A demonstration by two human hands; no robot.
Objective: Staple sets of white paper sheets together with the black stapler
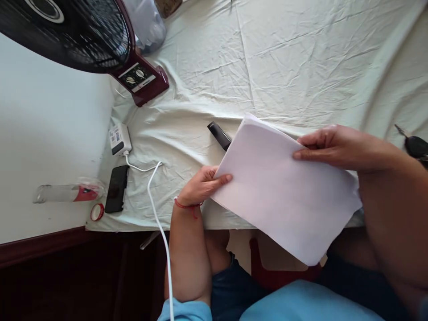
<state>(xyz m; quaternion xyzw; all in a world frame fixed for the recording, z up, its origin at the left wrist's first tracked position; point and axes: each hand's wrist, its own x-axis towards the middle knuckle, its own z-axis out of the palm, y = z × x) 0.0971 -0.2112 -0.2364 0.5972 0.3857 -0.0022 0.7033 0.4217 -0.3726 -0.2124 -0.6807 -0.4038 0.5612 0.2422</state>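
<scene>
A stack of white paper sheets (284,187) is held up at a slant over the table's front edge. My left hand (202,183) pinches its left edge, thumb on top and fingers underneath. On the far long edge, my right hand (329,147) grips the sheets between thumb and fingers. Both hands are closed on the paper. Just beyond the stack's left side lies a small black device (219,135), partly covered by the sheets; I cannot tell its kind.
A fan (143,80) stands at the back left. Along the left side are a white adapter box (119,139) with a white cable (154,209), a black phone (116,189), a glass bottle (60,194) and a red-rimmed lid (97,212). Keys (414,145) lie far right on the pale tablecloth (284,58).
</scene>
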